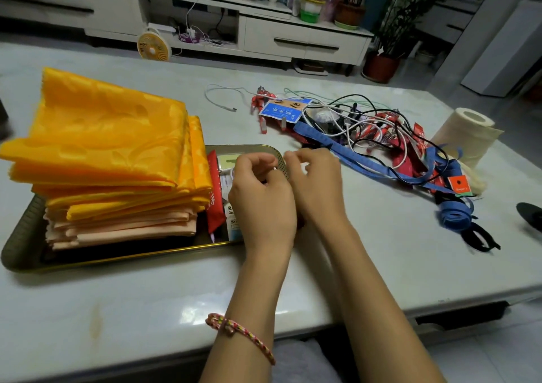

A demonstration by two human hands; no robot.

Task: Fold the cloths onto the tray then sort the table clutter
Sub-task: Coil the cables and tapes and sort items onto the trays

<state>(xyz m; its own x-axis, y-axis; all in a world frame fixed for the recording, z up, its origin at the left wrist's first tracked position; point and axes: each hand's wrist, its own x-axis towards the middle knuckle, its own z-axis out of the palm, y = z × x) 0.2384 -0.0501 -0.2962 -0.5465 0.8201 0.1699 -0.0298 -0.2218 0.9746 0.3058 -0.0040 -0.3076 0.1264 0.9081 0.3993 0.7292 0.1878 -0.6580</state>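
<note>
Left hand [261, 195] and right hand [316, 186] curl together, grasp unclear; cables [352, 124] look limp, snag-prone, probably best lifted by plugs.

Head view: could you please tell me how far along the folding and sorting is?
Done: cloths lie folded and stacked on the tray, packets beside them. In hand: the left hand pinches what looks like a white cable above the tray's edge; the right hand meets it, grip unclear. Left: cables, blue strap, toy and paper roll on the table.

Glossy marble-look table [322, 265], brassy metal tray [23, 245], sheeny yellow cloths [102, 124].
</note>
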